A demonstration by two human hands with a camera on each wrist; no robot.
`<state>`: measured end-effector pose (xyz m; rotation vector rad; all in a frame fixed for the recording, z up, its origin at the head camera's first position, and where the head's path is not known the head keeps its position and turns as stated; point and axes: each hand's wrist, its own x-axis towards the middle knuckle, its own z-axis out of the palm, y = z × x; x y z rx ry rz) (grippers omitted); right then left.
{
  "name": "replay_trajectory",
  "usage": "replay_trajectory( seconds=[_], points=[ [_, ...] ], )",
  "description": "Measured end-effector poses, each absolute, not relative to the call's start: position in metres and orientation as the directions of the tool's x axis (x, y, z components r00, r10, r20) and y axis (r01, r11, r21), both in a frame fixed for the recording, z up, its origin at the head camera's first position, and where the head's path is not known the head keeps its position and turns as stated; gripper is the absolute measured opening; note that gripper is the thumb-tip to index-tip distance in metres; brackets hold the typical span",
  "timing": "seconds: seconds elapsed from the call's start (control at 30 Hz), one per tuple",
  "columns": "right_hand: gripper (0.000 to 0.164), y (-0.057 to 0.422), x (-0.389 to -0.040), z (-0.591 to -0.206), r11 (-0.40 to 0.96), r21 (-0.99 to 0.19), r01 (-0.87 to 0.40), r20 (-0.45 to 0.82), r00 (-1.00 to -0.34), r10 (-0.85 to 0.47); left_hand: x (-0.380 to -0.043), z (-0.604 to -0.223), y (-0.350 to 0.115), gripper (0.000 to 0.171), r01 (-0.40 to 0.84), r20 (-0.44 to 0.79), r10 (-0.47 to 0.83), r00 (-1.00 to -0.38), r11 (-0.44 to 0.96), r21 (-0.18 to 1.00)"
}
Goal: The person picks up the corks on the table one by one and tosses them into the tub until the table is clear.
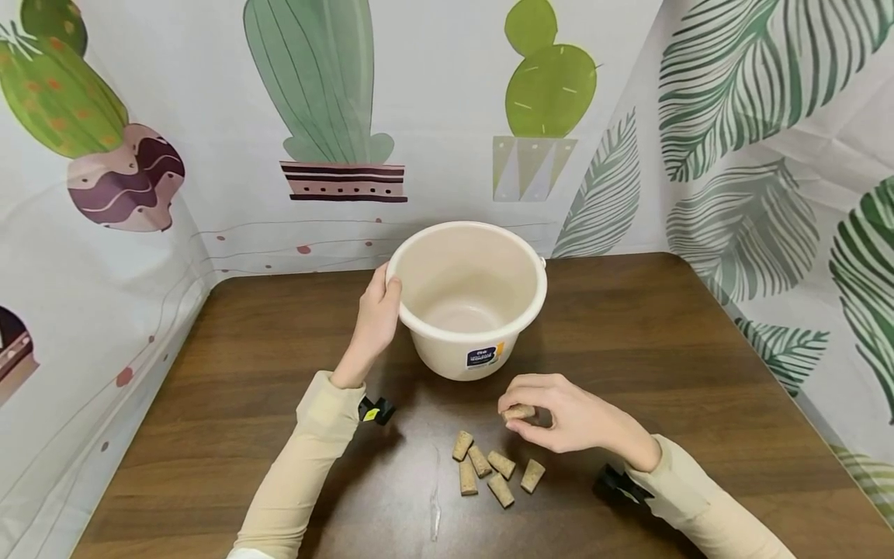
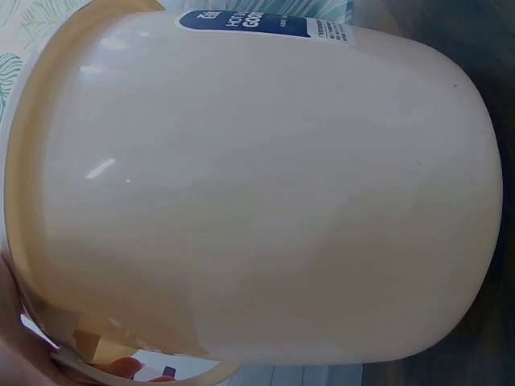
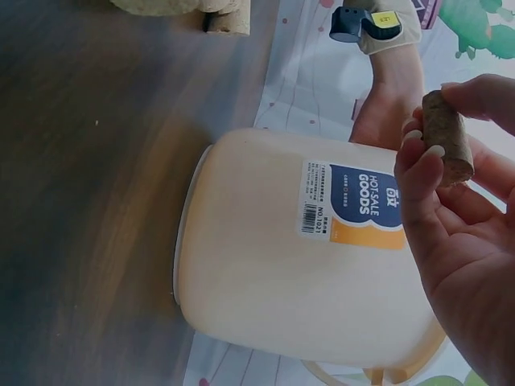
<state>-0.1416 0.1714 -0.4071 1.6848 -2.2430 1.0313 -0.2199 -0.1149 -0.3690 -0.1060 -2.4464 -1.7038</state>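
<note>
A cream plastic bucket stands at the middle of the table with its mouth up, and its inside shows bare. My left hand grips the left side of its rim, thumb toward the inside; in the left wrist view the bucket wall fills most of the picture. In front of the bucket and to its right, my right hand pinches a cork between thumb and fingers. The right wrist view shows this tapered cork held in front of the bucket. Several loose corks lie on the table just left of that hand.
The brown wooden table ends at a wall cloth printed with cacti and leaves. A label is on the bucket's front. Its handle hangs by the rim in the left wrist view. Each wrist wears a dark camera mount.
</note>
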Motion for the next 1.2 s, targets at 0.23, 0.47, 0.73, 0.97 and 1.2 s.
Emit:
replay_trajectory(
  seconds=[0.23, 0.47, 0.73, 0.97, 1.2],
  points=[
    [0.01, 0.17, -0.144, -0.408, 0.105, -0.401, -0.91, 0.57, -0.337, -0.749, -0.22, -0.37, -0.115, 0.047, 0.148, 0.168, -0.029, -0.985, 0.349, 0.925],
    [0.012, 0.168, -0.146, -0.405, 0.078, -0.383, -0.92, 0.631, -0.323, -0.706, -0.22, -0.37, -0.114, 0.047, 0.145, 0.167, -0.035, -0.985, 0.345, 0.927],
    [0.011, 0.168, -0.149, -0.402, 0.012, -0.388, -0.921, 0.673, -0.292, -0.68, -0.221, -0.369, -0.114, 0.047, 0.145, 0.166, -0.033, -0.986, 0.346, 0.927],
    [0.01, 0.168, -0.152, -0.398, 0.004, -0.376, -0.927, 0.687, -0.281, -0.67, -0.221, -0.37, -0.115, 0.047, 0.144, 0.168, -0.039, -0.985, 0.347, 0.927],
    [0.013, 0.168, -0.155, -0.392, 0.005, -0.356, -0.935, 0.726, -0.28, -0.628, -0.221, -0.371, -0.115, 0.047, 0.142, 0.169, -0.048, -0.985, 0.35, 0.926]
  ],
)
